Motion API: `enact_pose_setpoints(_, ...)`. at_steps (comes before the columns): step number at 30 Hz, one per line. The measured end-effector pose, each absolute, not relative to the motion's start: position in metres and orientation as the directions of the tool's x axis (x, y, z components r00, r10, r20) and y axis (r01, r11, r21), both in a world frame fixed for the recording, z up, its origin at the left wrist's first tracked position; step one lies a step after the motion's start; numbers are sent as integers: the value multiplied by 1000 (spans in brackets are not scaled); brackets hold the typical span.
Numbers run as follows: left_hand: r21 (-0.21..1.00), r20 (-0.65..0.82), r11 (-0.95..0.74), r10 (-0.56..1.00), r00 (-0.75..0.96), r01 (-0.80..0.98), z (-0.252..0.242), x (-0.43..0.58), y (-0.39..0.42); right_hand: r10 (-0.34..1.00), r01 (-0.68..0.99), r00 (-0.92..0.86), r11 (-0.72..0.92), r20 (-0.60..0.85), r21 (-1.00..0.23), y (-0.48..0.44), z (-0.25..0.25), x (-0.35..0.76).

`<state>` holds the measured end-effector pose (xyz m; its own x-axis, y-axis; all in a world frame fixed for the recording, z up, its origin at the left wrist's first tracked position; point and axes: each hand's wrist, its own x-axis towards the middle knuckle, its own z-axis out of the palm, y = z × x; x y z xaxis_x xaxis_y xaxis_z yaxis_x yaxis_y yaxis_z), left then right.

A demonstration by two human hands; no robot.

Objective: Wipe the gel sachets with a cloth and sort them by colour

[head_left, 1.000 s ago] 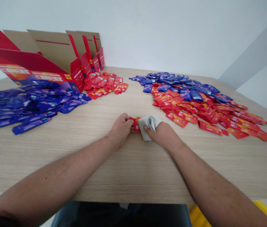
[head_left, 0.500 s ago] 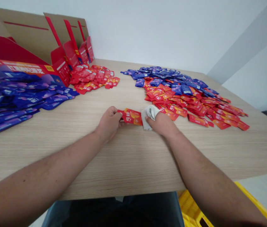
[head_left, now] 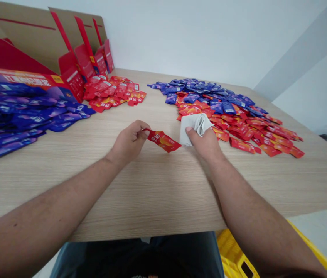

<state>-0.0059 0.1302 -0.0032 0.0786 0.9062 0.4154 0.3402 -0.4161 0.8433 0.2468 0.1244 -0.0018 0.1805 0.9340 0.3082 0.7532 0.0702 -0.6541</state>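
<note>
My left hand (head_left: 128, 141) pinches the end of a red and orange printed sachet (head_left: 162, 141), which hangs tilted over the wooden table (head_left: 157, 193). My right hand (head_left: 204, 143) grips a folded white cloth (head_left: 194, 128) a short way to the right of the sachet. The cloth rests at the near edge of a heap of red sachets with blue ones behind (head_left: 224, 116). The sachet and the cloth are apart.
Open red-printed cardboard cartons (head_left: 65, 50) stand at the back left. Blue sachets (head_left: 27, 116) lie heaped at the left, and red ones (head_left: 111, 92) lie near the cartons. A yellow crate (head_left: 235, 251) sits below the table's near edge.
My left hand has lifted the red sachet and pulled it out of the cloth. My right hand has moved the cloth forward. The view has shifted slightly.
</note>
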Motion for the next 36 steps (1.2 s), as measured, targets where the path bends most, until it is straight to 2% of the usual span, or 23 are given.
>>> enact_pose_setpoints(3, 891, 347, -371, 928, 135, 261, -4, -3, 125, 922, 746, 165, 115, 349, -656, 125, -3, 247)
enact_pose_setpoints(7, 992, 108, -119, 976, 189, 48, -13, 3, 124, 937, 744, 138, 116, 321, -658, 124, -2, 246)
enact_pose_setpoints(10, 1000, 20, -17, 972, 234, -16, -18, 7, 125, 942, 748, 95, 145, 322, -647, 122, 0, 245)
enact_pose_setpoints(14, 995, 8, -33, 969, 246, 98, -21, 11, 125, 954, 776, 18, 175, 300, -606, 113, 0, 231)
enact_pose_setpoints(17, 981, 33, -79, 969, 245, 180, -23, 15, 124, 975, 841, -101, 190, 198, -506, 102, -1, 211)
enact_pose_setpoints(20, 987, 34, -69, 972, 233, 143, -25, 16, 124, 985, 922, -153, 171, 78, -346, 101, -2, 204)
enact_pose_setpoints(23, 1000, -3, -1, 988, 154, 27, -24, 18, 124, 997, 967, -73, 71, 0, -246, 109, -2, 218)
enact_pose_setpoints(26, 990, -70, 82, 991, 113, -115, -23, 21, 124, 998, 965, 27, -10, 60, -263, 113, -1, 226)
enact_pose_setpoints(29, 989, -71, 86, 989, 127, -120, -24, 24, 124, 985, 926, -85, 134, 149, -353, 106, -2, 212)
enact_pose_setpoints(31, 992, -66, 78, 991, 117, -101, -24, 24, 124, 977, 914, -179, 208, 114, -347, 103, -5, 204)
enact_pose_setpoints(33, 988, -73, 84, 993, 92, -127, -24, 24, 124, 987, 942, -152, 158, 43, -296, 106, -6, 207)
enact_pose_setpoints(36, 978, -81, 93, 994, 76, -185, -22, 24, 124, 1000, 968, 13, -13, 0, -251, 116, -5, 226)
